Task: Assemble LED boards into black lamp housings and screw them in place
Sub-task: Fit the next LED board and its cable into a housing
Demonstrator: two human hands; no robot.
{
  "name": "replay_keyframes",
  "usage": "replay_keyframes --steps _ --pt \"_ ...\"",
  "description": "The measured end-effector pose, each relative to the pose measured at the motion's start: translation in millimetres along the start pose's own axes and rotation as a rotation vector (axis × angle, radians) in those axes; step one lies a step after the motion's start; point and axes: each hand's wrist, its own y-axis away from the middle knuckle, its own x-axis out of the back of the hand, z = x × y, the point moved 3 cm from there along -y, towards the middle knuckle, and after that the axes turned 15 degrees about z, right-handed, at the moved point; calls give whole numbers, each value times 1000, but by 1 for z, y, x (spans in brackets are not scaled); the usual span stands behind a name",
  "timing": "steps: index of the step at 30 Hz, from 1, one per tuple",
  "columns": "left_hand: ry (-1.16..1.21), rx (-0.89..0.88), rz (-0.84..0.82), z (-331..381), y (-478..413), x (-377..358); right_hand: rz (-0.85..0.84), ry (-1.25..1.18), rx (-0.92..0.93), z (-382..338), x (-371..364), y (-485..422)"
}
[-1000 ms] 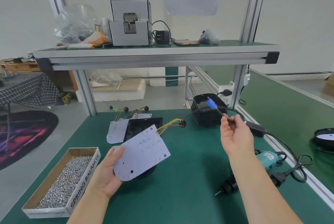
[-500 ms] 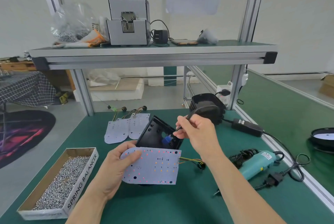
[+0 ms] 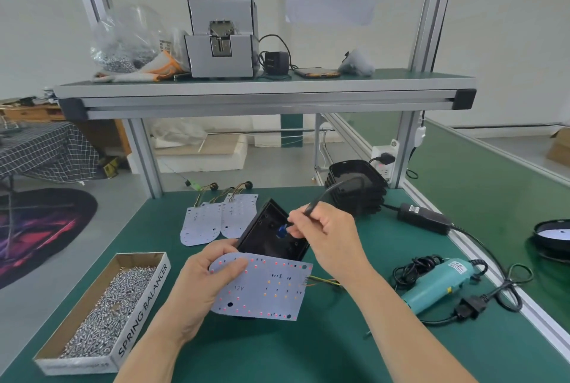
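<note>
Green matted workbench (image 3: 277,351): left hand (image 3: 200,287) grips white rectangular LED board (image 3: 268,290), right hand (image 3: 330,237) pinches black cable (image 3: 320,196); cardboard screw box (image 3: 142,311) borders left edge.

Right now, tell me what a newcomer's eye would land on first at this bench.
The white LED board, dotted red and amber, held by the left hand at centre front. Just behind it the right hand pinches a black cable whose blue plug is inside the tilted black housing. An open box of screws lies at the left edge, a teal screwdriver at the right.
</note>
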Motion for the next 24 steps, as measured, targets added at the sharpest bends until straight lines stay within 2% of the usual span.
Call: replay_keyframes --steps 3,5,7,8,9,12,13,16,19,20,24 --pt "39 2 26 2 4 1 -90 1 -68 2 0 -2" --pt "58 7 54 2 6 3 -99 -94 -249 6 1 -4" --pt "72 17 88 3 6 3 -45 -289 -516 13 -1 -3" --pt "56 9 91 3 5 2 -11 -326 -594 17 -4 -1" --pt "16 -12 82 4 5 0 18 -253 -593 21 -5 1" --pt "-34 -39 60 6 5 -8 62 337 -255 23 -6 2" --pt "-14 -31 76 6 3 -9 47 438 -186 20 -5 2" --pt "29 1 135 6 1 -6 -1 665 -93 16 7 0" --pt "2 -34 113 9 2 2 283 713 255 0 38 -14" --pt "-24 -47 98 9 2 4 268 724 338 -3 45 -21" --pt "-94 -90 -10 16 2 6 -198 861 455 -2 45 -44"
